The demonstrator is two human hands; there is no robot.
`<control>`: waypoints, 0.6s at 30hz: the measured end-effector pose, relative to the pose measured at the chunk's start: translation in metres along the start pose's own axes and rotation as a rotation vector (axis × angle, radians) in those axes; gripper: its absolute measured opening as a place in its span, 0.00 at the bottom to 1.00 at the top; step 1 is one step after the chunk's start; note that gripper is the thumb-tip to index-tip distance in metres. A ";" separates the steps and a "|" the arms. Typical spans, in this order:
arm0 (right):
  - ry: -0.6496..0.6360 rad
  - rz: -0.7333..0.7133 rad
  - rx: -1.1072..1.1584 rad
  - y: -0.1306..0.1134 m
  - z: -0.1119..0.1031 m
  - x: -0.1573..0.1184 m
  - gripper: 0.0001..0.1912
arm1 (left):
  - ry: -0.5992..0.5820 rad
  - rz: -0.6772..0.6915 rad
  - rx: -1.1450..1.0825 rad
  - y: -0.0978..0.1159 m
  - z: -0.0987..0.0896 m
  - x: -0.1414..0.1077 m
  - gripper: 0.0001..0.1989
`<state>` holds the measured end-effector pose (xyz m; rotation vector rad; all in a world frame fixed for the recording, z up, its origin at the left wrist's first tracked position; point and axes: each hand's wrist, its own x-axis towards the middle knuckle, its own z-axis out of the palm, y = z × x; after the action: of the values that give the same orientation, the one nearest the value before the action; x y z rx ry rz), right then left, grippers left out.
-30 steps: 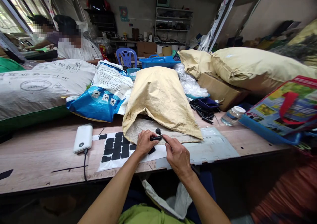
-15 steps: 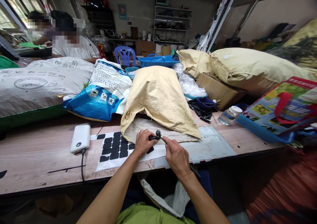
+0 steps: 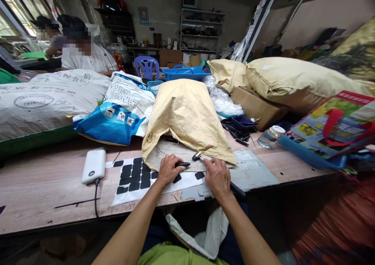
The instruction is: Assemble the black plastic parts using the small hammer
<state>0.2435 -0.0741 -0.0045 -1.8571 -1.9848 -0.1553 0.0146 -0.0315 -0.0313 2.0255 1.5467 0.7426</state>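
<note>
My left hand (image 3: 169,170) is closed on a small black rod-like piece (image 3: 184,164), whose end sticks out to the right over the sack's mouth. In my right hand (image 3: 218,176) is a small hammer (image 3: 197,156); its head shows beyond my fingers and its black grip end comes out below my palm. A gap separates the hammer head from the black piece. Beneath and left of my hands lies a white sheet (image 3: 121,197) with several black rounded patches (image 3: 135,175). Just behind my hands rests a tan woven sack (image 3: 187,112), its open mouth facing me.
A white power bank (image 3: 94,165) with a black cable lies at left. Blue-and-white (image 3: 117,112) and white sacks (image 3: 43,97) stand behind it. To the right are black pieces (image 3: 234,130), a lidded jar (image 3: 271,136) and a blue tray (image 3: 316,153). Two people sit at far left.
My right hand has moved right with the hammer, taking its head off the black piece. My left hand stays in nearly the same place, still holding the piece.
</note>
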 end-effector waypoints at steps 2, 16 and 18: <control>0.015 -0.012 0.041 -0.007 0.000 0.000 0.17 | -0.009 0.012 0.006 0.000 -0.001 0.000 0.08; -0.166 -0.346 0.198 -0.029 0.025 0.017 0.14 | -0.070 0.087 0.062 -0.006 0.000 -0.001 0.11; -0.176 -0.364 0.173 -0.031 0.027 0.018 0.14 | -0.070 0.087 0.063 -0.007 0.001 -0.001 0.10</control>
<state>0.2073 -0.0511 -0.0164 -1.4337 -2.3617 0.0772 0.0102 -0.0310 -0.0368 2.1536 1.4673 0.6552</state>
